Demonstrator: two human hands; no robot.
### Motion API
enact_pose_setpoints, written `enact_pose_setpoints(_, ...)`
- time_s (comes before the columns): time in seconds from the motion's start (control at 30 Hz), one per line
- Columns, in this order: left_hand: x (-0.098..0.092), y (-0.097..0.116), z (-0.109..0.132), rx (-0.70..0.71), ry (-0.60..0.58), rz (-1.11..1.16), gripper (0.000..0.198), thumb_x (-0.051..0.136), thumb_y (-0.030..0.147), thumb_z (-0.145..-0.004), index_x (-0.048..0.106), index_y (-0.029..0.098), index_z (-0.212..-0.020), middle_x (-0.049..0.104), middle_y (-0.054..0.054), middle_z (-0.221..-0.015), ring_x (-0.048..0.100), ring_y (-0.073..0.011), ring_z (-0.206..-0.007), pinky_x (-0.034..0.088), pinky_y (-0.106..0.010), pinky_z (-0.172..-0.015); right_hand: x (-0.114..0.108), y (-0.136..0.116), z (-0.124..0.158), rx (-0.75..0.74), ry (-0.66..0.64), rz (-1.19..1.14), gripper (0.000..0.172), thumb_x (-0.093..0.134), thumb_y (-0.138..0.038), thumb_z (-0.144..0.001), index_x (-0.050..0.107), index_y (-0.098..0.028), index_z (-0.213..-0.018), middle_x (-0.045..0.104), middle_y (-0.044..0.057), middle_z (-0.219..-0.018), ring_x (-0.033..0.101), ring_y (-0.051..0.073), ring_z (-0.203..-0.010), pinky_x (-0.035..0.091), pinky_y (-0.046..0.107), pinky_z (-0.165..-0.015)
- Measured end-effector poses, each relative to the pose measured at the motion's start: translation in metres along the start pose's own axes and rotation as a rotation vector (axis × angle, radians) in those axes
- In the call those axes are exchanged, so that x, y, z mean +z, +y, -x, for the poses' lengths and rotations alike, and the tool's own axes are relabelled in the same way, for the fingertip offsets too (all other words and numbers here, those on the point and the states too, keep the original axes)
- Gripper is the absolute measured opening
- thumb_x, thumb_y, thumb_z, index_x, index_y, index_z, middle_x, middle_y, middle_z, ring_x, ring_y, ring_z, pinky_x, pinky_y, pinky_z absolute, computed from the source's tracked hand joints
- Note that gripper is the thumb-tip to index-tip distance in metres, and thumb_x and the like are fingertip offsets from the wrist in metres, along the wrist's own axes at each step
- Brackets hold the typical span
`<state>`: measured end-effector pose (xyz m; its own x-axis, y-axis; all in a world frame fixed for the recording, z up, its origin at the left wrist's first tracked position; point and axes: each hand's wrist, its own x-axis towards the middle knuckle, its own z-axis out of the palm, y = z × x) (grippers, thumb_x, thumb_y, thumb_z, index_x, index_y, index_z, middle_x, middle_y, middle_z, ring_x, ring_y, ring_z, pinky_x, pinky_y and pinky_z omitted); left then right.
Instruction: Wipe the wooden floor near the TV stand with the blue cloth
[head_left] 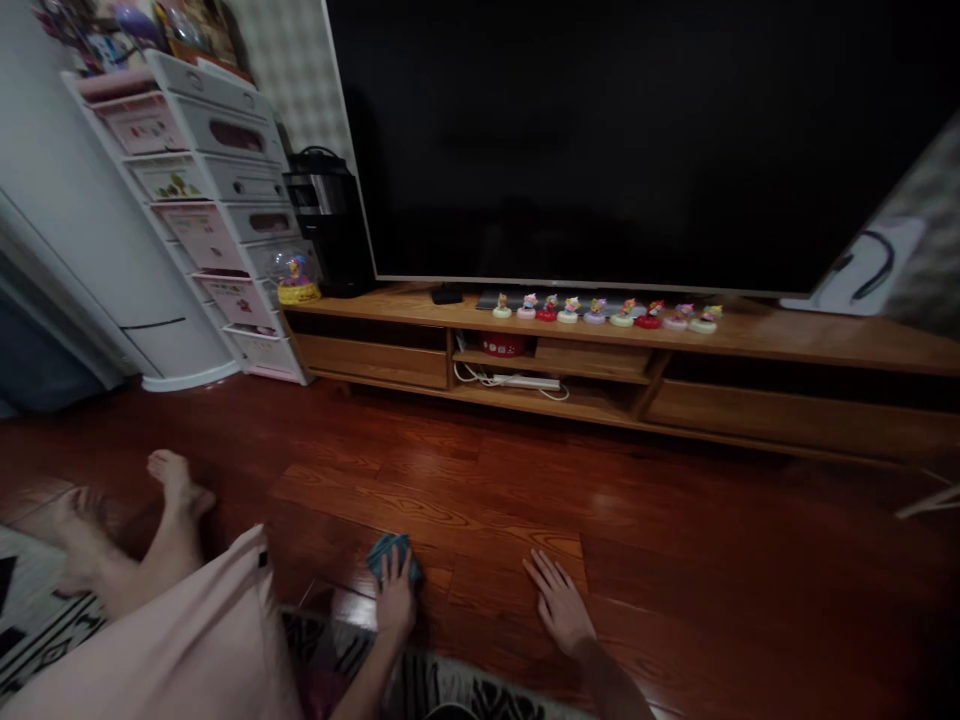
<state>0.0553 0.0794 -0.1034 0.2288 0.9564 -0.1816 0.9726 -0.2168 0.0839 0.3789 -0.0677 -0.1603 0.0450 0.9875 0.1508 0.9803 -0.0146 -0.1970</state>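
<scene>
On the reddish wooden floor (480, 490), a crumpled teal cloth (385, 549) lies under the fingers of my left hand (395, 597). That hand is spread with its palm down, pressing on the cloth. To the right, my right hand (559, 603) rests flat on the bare floorboards, fingers apart and nothing in it. A stretch of floor separates the two hands.
A low wooden TV cabinet (375, 360) bears a row of several small figurines (568, 308) before a large TV (600, 140). Bare feet (176, 485) and a pink cushion (180, 640) are at left. A patterned rug (442, 685) borders the floor's near side.
</scene>
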Motion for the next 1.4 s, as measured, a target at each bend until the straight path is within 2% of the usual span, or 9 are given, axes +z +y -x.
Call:
enact_pose_setpoints(0.17,0.031,0.076,0.023,0.555,-0.213,0.091,0.076,0.041,0.005,-0.081,0.029,0.032,-0.151,0.012,0.0,-0.161,0.009,-0.0261,-0.148,0.014,-0.054,-0.119,0.0,0.0,-0.001,-0.007,-0.008,0.018,0.074,0.035,-0.009,-0.082,0.025,-0.031,-0.152,0.025,-0.001,-0.159,0.023,0.018,-0.146,0.025,0.045,-0.118)
enact_pose_setpoints(0.3,0.035,0.098,0.027,0.792,-0.265,0.148,0.071,0.046,0.014,-0.084,0.03,0.036,-0.15,0.011,0.002,-0.162,0.011,-0.0255,-0.149,0.005,-0.059,-0.119,-0.001,-0.001,-0.001,-0.002,-0.02,0.023,0.072,0.035,-0.009,-0.083,0.028,-0.031,-0.151,0.025,-0.001,-0.159,0.022,0.018,-0.146,0.024,0.045,-0.118)
enact_pose_setpoints(0.4,0.017,0.074,0.014,0.623,-0.193,0.112,0.074,0.042,0.008,-0.082,0.031,0.035,-0.15,0.015,0.001,-0.161,0.012,-0.0239,-0.148,0.005,-0.059,-0.118,-0.002,-0.001,0.0,0.017,-0.035,0.018,0.073,0.035,-0.009,-0.082,0.028,-0.03,-0.151,0.024,-0.001,-0.159,0.022,0.018,-0.146,0.023,0.044,-0.119)
enact_pose_setpoints(0.6,-0.013,-0.016,-0.011,-0.074,-0.025,0.028,0.066,0.035,0.009,-0.09,0.027,0.032,-0.151,0.015,-0.004,-0.162,0.013,-0.027,-0.148,0.019,-0.063,-0.113,0.001,0.0,-0.001,0.024,-0.032,-0.004,0.074,0.035,-0.01,-0.082,0.025,-0.031,-0.152,0.021,-0.002,-0.16,0.02,0.018,-0.147,0.022,0.045,-0.119)
enact_pose_setpoints(0.7,-0.014,-0.025,-0.007,-0.14,-0.004,-0.017,0.065,0.036,0.008,-0.09,0.028,0.026,-0.152,0.016,-0.009,-0.161,0.016,-0.0304,-0.147,0.02,-0.063,-0.113,0.005,0.001,-0.001,0.013,-0.017,-0.007,0.073,0.035,-0.01,-0.082,0.026,-0.031,-0.152,0.023,-0.001,-0.16,0.021,0.018,-0.147,0.022,0.045,-0.119)
enact_pose_setpoints(0.97,0.018,0.086,0.032,0.617,-0.279,0.105,0.066,0.039,0.012,-0.088,0.031,0.032,-0.15,0.015,-0.001,-0.161,0.01,-0.0268,-0.148,0.01,-0.056,-0.119,0.009,0.004,-0.001,-0.005,0.006,0.016,0.072,0.034,-0.01,-0.084,0.026,-0.031,-0.152,0.023,-0.002,-0.16,0.021,0.018,-0.146,0.023,0.045,-0.119)
enact_pose_setpoints(1.07,0.024,0.103,0.034,0.78,-0.333,0.164,0.061,0.042,0.023,-0.091,0.032,0.036,-0.149,0.014,0.001,-0.162,0.011,-0.0256,-0.149,0.007,-0.058,-0.119,0.007,0.004,0.0,-0.011,-0.015,0.02,0.07,0.034,-0.011,-0.085,0.027,-0.031,-0.152,0.022,-0.002,-0.16,0.021,0.019,-0.147,0.024,0.045,-0.118)
enact_pose_setpoints(1.17,0.015,0.083,0.02,0.656,-0.265,0.118,0.064,0.043,0.02,-0.089,0.031,0.037,-0.149,0.014,0.002,-0.162,0.013,-0.0244,-0.148,0.006,-0.058,-0.119,0.006,0.004,0.0,-0.006,-0.008,0.015,0.072,0.034,-0.011,-0.085,0.024,-0.032,-0.153,0.022,-0.002,-0.16,0.02,0.019,-0.147,0.023,0.046,-0.118)
enact_pose_setpoints(1.4,-0.019,-0.013,-0.01,-0.074,-0.063,0.018,0.064,0.03,0.01,-0.092,0.025,0.029,-0.153,0.012,-0.005,-0.162,0.013,-0.0277,-0.148,0.023,-0.061,-0.113,0.007,0.003,0.0,0.01,-0.012,-0.005,0.078,0.037,-0.01,-0.081,0.021,-0.033,-0.153,0.021,-0.002,-0.16,0.021,0.019,-0.147,0.022,0.046,-0.119)
